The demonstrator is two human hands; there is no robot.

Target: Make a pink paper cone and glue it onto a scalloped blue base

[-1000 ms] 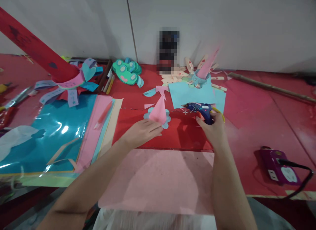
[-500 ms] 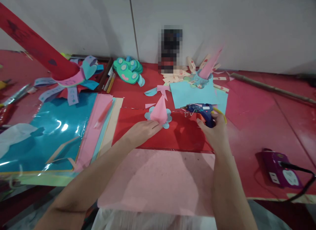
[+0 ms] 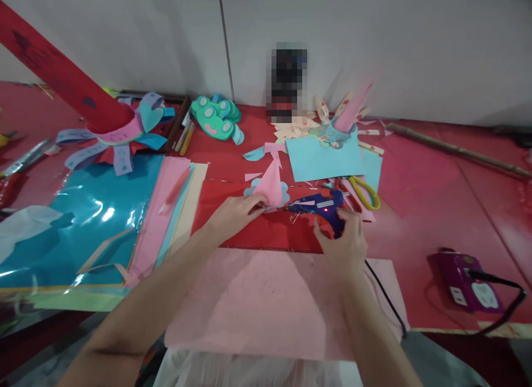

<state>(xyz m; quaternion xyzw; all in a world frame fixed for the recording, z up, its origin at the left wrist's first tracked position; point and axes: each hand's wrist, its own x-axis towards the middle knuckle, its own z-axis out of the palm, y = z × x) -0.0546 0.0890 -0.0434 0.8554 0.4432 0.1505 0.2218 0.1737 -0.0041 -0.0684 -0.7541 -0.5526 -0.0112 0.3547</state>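
A pink paper cone (image 3: 270,184) stands on a light-blue scalloped paper flower (image 3: 284,192) over the red sheet (image 3: 266,232). My left hand (image 3: 239,214) pinches the cone's lower left edge, fingers closed. In my right hand (image 3: 344,237) is a blue glue gun (image 3: 326,208) with a small red light lit. Its nozzle points left and reaches the base of the cone; whether it touches is too small to tell. A pink paper scrap lies across the gun's front. Yellow-handled scissors (image 3: 366,193) lie just behind the gun.
Light-blue sheets (image 3: 326,159) bear a finished-looking pink cone piece (image 3: 353,112). Green paper frog shapes (image 3: 216,120) sit behind. A tall red tube (image 3: 70,71) rises at left, near a shiny blue folder (image 3: 103,209). A purple power box (image 3: 469,279) with a black cord is at right.
My right hand has brought the glue gun left and nearer, its nozzle now at the cone's base. The scissors behind it have come into view. My left hand has shifted slightly left.
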